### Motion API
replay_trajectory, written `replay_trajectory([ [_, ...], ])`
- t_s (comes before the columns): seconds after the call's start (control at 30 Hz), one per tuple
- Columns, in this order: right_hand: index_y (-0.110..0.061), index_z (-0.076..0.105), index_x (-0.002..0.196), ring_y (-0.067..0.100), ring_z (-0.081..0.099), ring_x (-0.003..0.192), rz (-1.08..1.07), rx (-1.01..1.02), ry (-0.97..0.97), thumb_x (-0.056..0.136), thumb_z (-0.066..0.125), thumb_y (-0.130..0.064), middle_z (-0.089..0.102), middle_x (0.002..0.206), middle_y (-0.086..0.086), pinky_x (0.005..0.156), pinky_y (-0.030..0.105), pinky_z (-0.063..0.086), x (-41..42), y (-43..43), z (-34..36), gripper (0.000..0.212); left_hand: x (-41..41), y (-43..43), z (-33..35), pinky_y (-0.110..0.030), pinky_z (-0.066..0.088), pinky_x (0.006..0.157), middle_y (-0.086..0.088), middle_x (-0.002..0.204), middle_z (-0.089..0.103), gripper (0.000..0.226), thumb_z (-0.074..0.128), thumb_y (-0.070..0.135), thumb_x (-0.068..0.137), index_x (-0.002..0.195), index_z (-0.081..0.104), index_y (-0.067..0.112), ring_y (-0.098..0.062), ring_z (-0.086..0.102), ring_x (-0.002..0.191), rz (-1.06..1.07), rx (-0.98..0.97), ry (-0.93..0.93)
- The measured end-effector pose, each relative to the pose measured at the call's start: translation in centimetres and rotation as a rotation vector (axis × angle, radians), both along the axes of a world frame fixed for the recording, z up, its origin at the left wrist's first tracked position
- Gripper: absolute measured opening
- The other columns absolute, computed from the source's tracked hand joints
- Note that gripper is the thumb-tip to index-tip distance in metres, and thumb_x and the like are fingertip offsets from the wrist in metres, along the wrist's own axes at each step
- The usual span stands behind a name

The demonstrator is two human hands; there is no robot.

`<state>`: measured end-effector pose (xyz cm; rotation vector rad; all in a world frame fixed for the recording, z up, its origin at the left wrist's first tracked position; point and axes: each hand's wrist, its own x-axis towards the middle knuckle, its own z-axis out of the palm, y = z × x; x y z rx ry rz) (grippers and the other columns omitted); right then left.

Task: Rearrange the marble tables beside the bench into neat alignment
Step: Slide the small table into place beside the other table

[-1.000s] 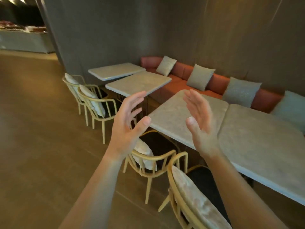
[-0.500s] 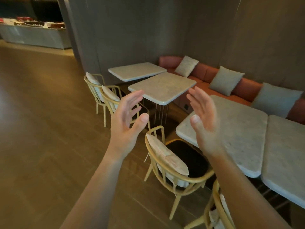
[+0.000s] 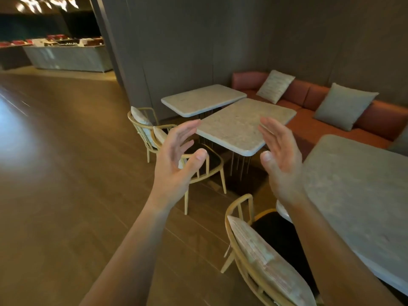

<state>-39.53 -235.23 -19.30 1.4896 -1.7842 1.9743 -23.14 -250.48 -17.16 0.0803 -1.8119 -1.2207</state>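
Two square marble tables stand ahead beside the red bench. The nearer marble table is turned at an angle, its far corner touching or overlapping the farther marble table. A third marble table fills the right side, close to me. My left hand and my right hand are raised in the air, palms facing each other, fingers spread, holding nothing. Both hands are short of the angled table and touch none of the tables.
Pale wooden chairs with cushions: one under my left hand, one behind it, one close at the bottom. Grey pillows lie on the bench. Open wood floor spreads left; a counter stands far back.
My view has swung left and moved forward: the two far tables now sit closer and centred between my hands. The hands keep the same raised, open pose.
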Motion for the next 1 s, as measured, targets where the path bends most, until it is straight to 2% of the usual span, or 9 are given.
replay_trajectory([
  [0.2,0.001,0.037,0.154,0.023,0.046,0.149,0.007,0.05,0.017,0.091,0.058,-0.074,0.046,0.16,0.015,0.123,0.053,0.038,-4.7,-8.7,-0.7,0.1,-4.9,-8.6,-1.3,-0.054,0.045,0.118,-0.007,0.152,0.057,0.079,0.064,0.075,0.087,0.141,0.053,0.018,-0.023,0.052,0.145,0.003,0.045,-0.016],
  [0.4,-0.007,0.039,0.153,0.022,0.047,0.148,-0.062,0.104,0.039,0.092,0.056,-0.075,0.046,0.159,0.012,0.123,0.054,0.039,-9.7,-17.9,-2.5,0.093,-11.2,-18.8,-3.6,-0.05,0.046,0.118,-0.003,0.15,0.058,0.071,0.062,0.073,0.09,0.14,0.054,0.023,-0.022,0.053,0.144,-0.041,0.069,0.004],
  [0.5,-0.005,0.039,0.154,0.022,0.048,0.148,-0.108,0.124,0.048,0.093,0.056,-0.073,0.047,0.159,0.01,0.122,0.053,0.039,-12.2,-22.9,-3.5,0.092,-14.3,-24.3,-4.6,-0.049,0.046,0.117,-0.005,0.15,0.059,0.073,0.062,0.07,0.092,0.141,0.054,0.017,-0.022,0.053,0.144,-0.066,0.083,0.02],
  [0.6,-0.002,0.039,0.154,0.021,0.048,0.148,-0.127,0.17,0.045,0.093,0.057,-0.073,0.046,0.16,0.011,0.122,0.054,0.039,-14.5,-27.0,-3.8,0.095,-17.9,-28.2,-5.1,-0.052,0.045,0.118,-0.007,0.15,0.058,0.061,0.066,0.053,0.094,0.14,0.054,0.015,-0.023,0.053,0.144,-0.097,0.103,-0.015],
  [0.7,-0.002,0.039,0.154,0.021,0.047,0.148,-0.149,0.172,0.041,0.093,0.058,-0.072,0.047,0.16,0.009,0.122,0.054,0.039,-17.0,-28.6,-4.3,0.094,-21.5,-30.2,-5.6,-0.055,0.043,0.118,-0.009,0.151,0.057,0.053,0.063,0.04,0.093,0.14,0.054,0.016,-0.024,0.051,0.145,-0.147,0.112,-0.04],
  [0.83,-0.006,0.039,0.155,0.018,0.047,0.148,-0.19,0.191,0.011,0.093,0.058,-0.073,0.047,0.16,0.005,0.122,0.053,0.039,-20.3,-28.2,-4.7,0.093,-25.6,-30.7,-6.4,-0.055,0.043,0.118,-0.009,0.152,0.057,0.053,0.061,0.041,0.094,0.141,0.052,0.019,-0.024,0.051,0.146,-0.175,0.118,-0.03],
  [1.0,-0.005,0.039,0.155,0.02,0.047,0.149,-0.166,0.2,-0.01,0.091,0.06,-0.074,0.047,0.16,0.007,0.122,0.055,0.039,-24.2,-25.6,-5.3,0.096,-29.1,-28.1,-7.5,-0.054,0.041,0.121,-0.007,0.157,0.053,0.059,0.061,0.038,0.096,0.15,0.044,0.021,-0.02,0.048,0.148,-0.18,0.115,-0.059],
])
